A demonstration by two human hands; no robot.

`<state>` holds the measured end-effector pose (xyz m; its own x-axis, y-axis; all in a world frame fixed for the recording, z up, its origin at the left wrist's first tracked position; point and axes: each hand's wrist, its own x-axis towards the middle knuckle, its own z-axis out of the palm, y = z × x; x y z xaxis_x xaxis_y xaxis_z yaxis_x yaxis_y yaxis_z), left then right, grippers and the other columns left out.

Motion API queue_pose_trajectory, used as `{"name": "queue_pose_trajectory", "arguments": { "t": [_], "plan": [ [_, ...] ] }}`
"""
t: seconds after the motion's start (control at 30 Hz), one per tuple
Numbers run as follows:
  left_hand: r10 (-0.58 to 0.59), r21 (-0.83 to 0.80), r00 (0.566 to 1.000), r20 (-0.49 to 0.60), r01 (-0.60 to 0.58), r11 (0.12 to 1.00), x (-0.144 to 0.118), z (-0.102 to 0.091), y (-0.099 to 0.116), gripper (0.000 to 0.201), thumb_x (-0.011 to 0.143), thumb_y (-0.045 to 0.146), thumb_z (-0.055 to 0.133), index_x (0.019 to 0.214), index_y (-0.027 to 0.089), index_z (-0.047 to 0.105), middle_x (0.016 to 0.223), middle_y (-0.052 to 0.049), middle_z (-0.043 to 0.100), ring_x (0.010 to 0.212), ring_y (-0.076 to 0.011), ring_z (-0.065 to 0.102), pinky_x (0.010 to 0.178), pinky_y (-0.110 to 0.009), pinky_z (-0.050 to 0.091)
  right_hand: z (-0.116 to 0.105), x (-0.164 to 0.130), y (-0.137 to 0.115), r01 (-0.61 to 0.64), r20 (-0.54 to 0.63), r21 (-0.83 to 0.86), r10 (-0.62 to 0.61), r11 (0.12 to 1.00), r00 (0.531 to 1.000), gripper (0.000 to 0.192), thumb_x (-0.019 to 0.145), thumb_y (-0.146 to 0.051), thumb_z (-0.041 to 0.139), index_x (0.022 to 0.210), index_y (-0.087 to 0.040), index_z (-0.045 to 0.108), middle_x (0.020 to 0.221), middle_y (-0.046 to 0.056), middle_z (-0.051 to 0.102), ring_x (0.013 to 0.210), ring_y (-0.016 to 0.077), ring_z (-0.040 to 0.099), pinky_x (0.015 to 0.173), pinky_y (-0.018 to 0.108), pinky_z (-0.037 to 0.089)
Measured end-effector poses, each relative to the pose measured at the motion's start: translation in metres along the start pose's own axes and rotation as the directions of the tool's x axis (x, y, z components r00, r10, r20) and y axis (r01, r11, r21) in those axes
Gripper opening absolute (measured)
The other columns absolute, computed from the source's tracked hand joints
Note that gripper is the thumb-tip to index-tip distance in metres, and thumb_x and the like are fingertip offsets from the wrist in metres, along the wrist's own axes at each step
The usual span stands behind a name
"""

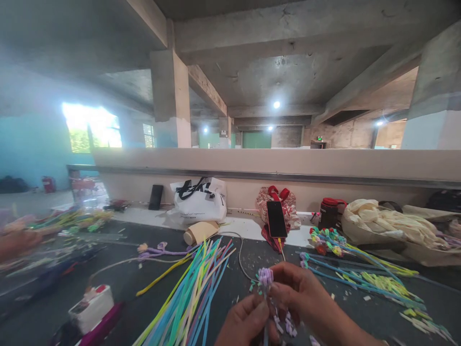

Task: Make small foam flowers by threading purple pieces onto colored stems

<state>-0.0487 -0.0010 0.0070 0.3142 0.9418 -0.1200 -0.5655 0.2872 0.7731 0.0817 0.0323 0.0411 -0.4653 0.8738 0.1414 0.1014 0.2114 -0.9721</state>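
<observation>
Both my hands are low in the middle of the view, closed around a purple pipe-cleaner flower (266,277) whose curled head sticks up between them. My left hand (243,323) pinches its stem from below. My right hand (301,295) grips it from the right, fingers curled over the stem. Just left of my hands lies a fan of loose coloured pipe cleaners (197,293) on the dark table (137,288).
Finished pipe-cleaner flowers (355,269) lie to the right. A phone (276,219) leans on a red bag, with a white bag (199,199), paper cup (196,233) and red-lidded jar (329,213) along the back ledge. A white box (91,307) sits front left. Another person's blurred hand (14,242) is at far left.
</observation>
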Motion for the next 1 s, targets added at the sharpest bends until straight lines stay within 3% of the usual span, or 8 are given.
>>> {"name": "queue_pose_trajectory", "arguments": {
  "t": [0.13, 0.2, 0.33, 0.5, 0.6, 0.73, 0.83, 1.0],
  "plan": [
    [0.061, -0.039, 0.989, -0.135, -0.067, 0.997, -0.011, 0.005, 0.007, 0.017, 0.058, 0.027, 0.066, 0.067, 0.013, 0.061, 0.042, 0.003, 0.053, 0.035, -0.0017, 0.04, 0.037, -0.011, 0.028, -0.016, -0.005, 0.001, -0.016, -0.084, 0.017, 0.017, 1.0, 0.996, 0.025, 0.071, -0.034, 0.049, 0.087, -0.015, 0.053, 0.064, -0.001, 0.056, 0.042, 0.0069, 0.048, 0.034, 0.016, 0.03],
    [0.079, -0.031, 0.972, -0.222, -0.088, 0.996, -0.016, 0.006, 0.011, 0.017, 0.061, 0.024, 0.064, 0.074, 0.014, 0.062, 0.044, 0.004, 0.053, 0.035, -0.0011, 0.04, 0.036, -0.01, 0.027, -0.026, -0.01, 0.001, -0.059, -0.1, -0.018, 0.057, 0.998, 0.993, 0.016, 0.072, -0.028, 0.046, 0.081, -0.016, 0.052, 0.06, -0.003, 0.054, 0.042, 0.0066, 0.046, 0.034, 0.016, 0.028],
    [0.101, 0.009, 0.964, -0.247, -0.102, 0.995, -0.02, 0.001, 0.019, 0.012, 0.063, 0.023, 0.062, 0.071, 0.013, 0.062, 0.049, 0.003, 0.054, 0.038, -0.0019, 0.041, 0.036, -0.011, 0.029, -0.044, -0.023, 0.008, -0.108, -0.064, -0.172, 0.099, 0.979, 0.993, 0.021, 0.076, -0.021, 0.036, 0.056, -0.018, 0.043, 0.04, -0.007, 0.037, 0.035, 0.0062, 0.033, 0.035, 0.018, 0.025],
    [0.174, 0.063, 0.941, -0.291, -0.163, 0.985, -0.02, -0.005, 0.03, 0.009, 0.063, 0.02, 0.062, 0.066, 0.012, 0.062, 0.055, 0.001, 0.056, 0.046, -0.0038, 0.046, 0.042, -0.012, 0.036, -0.057, -0.022, 0.026, -0.137, -0.085, -0.367, 0.114, 0.92, 0.99, 0.029, 0.076, -0.024, 0.034, 0.047, -0.019, 0.032, 0.037, -0.008, 0.028, 0.034, 0.0058, 0.026, 0.036, 0.019, 0.021],
    [0.184, 0.076, 0.924, -0.335, -0.169, 0.983, -0.017, -0.009, 0.032, 0.009, 0.063, 0.02, 0.061, 0.066, 0.012, 0.062, 0.051, 0.002, 0.054, 0.044, -0.0041, 0.046, 0.039, -0.012, 0.034, -0.061, -0.01, 0.037, -0.166, -0.027, -0.442, 0.171, 0.882, 0.985, 0.027, 0.075, -0.025, 0.037, 0.049, -0.018, 0.039, 0.039, -0.007, 0.035, 0.034, 0.0059, 0.031, 0.035, 0.018, 0.021],
    [0.183, 0.09, 0.921, -0.345, -0.161, 0.983, -0.014, -0.014, 0.029, 0.011, 0.063, 0.023, 0.062, 0.068, 0.013, 0.063, 0.053, 0.003, 0.055, 0.049, -0.0042, 0.049, 0.041, -0.012, 0.034, -0.064, 0.009, 0.045, -0.026, 0.077, -0.622, 0.094, 0.783, 0.993, 0.011, 0.065, -0.018, 0.047, 0.063, -0.017, 0.058, 0.053, -0.004, 0.054, 0.049, 0.0091, 0.048, 0.044, 0.017, 0.03],
    [0.188, 0.105, 0.907, -0.377, -0.16, 0.982, -0.013, -0.012, 0.028, 0.012, 0.063, 0.025, 0.062, 0.068, 0.014, 0.063, 0.053, 0.003, 0.056, 0.048, -0.0041, 0.049, 0.04, -0.012, 0.033, -0.062, 0.02, 0.046, 0.039, 0.121, -0.688, 0.061, 0.725, 0.991, 0.013, 0.061, -0.015, 0.049, 0.065, -0.017, 0.062, 0.06, -0.002, 0.061, 0.056, 0.0112, 0.053, 0.049, 0.017, 0.034],
    [0.175, 0.096, 0.875, -0.452, -0.148, 0.984, -0.013, -0.003, 0.033, 0.013, 0.06, 0.025, 0.063, 0.068, 0.015, 0.061, 0.05, 0.003, 0.057, 0.044, -0.005, 0.048, 0.038, -0.013, 0.031, -0.052, 0.029, 0.046, 0.012, 0.104, -0.781, 0.112, 0.624, 0.988, 0.028, 0.074, -0.025, 0.038, 0.062, -0.015, 0.061, 0.052, 0.0, 0.061, 0.045, 0.0097, 0.052, 0.04, 0.016, 0.032]
  ]
}}
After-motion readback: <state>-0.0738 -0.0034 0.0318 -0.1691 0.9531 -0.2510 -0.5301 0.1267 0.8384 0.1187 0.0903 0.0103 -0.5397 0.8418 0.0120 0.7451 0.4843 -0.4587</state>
